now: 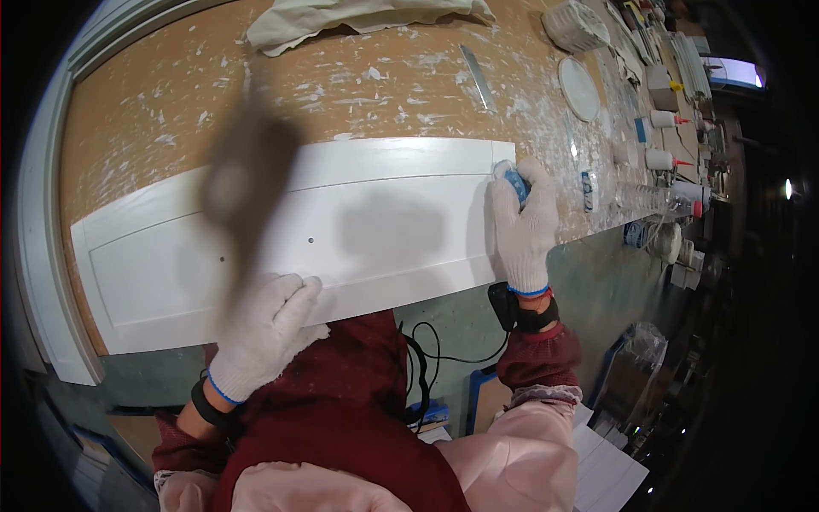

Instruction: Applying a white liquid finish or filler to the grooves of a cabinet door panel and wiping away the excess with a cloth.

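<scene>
Along the near edge of the workbench (358, 98), a long white panel (358, 192) is laid flat, its near side met by the gloved left hand (269, 333), whose fingers are curled together; whether anything is pinched there cannot be told. The panel's smooth face is bordered by thin grooves and marked by two small dark holes, and a soft shadow is cast over its middle. Part of it is hidden by a blurred brown shape (247, 171). At its right end, a blue piece (516, 183) is pinched between thumb and fingers of the gloved right hand (526, 226). On the left, the panel's short edge is separated from a white frame (38, 256) by a narrow brown strip. Beyond the long far edge, a broad paint-flecked stretch is exposed, interrupted by a flat metal blade (478, 78) and a round white disc (579, 89). Farthest off, a pale cloth (358, 19) and a white basket (575, 26) are placed.
</scene>
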Tool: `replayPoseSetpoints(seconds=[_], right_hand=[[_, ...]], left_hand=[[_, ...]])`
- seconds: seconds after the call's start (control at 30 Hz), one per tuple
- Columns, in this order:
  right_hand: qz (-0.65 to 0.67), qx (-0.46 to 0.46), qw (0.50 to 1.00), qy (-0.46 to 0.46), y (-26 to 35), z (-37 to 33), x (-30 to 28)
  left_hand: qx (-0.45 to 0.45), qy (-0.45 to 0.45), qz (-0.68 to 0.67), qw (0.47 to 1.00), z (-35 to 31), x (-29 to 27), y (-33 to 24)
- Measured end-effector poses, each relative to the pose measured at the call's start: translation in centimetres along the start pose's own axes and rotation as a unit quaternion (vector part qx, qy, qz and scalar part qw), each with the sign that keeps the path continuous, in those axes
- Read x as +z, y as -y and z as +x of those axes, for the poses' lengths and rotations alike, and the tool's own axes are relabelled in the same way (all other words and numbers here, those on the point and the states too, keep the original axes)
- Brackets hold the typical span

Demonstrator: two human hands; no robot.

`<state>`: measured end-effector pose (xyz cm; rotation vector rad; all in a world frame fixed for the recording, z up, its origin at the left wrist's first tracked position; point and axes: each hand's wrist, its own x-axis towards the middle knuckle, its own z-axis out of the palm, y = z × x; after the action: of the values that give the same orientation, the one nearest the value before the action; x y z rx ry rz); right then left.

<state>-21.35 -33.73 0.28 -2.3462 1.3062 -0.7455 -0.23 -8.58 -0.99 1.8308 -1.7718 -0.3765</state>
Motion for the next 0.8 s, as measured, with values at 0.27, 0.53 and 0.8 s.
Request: replayPoseSetpoints(seconds=[0.27,0.53,0.8], right_hand=[[-0.023,-0.008,1.0,-0.016,0.2,0.0,0.1],[-0.014,0.012,1.0,0.001,0.4,-0.1,-0.2],[0.015,0.028,0.999,-0.019,-0.3,-0.7,-0.3]], left_hand=[[0.003,-0.002,-0.007,1.0,-0.1,0.2,0.1],[0.005,-0.01,-0.001,1.0,-0.4,0.7,0.3],[0.015,-0.001,0.004,1.0,0.1,0.3,0.0]])
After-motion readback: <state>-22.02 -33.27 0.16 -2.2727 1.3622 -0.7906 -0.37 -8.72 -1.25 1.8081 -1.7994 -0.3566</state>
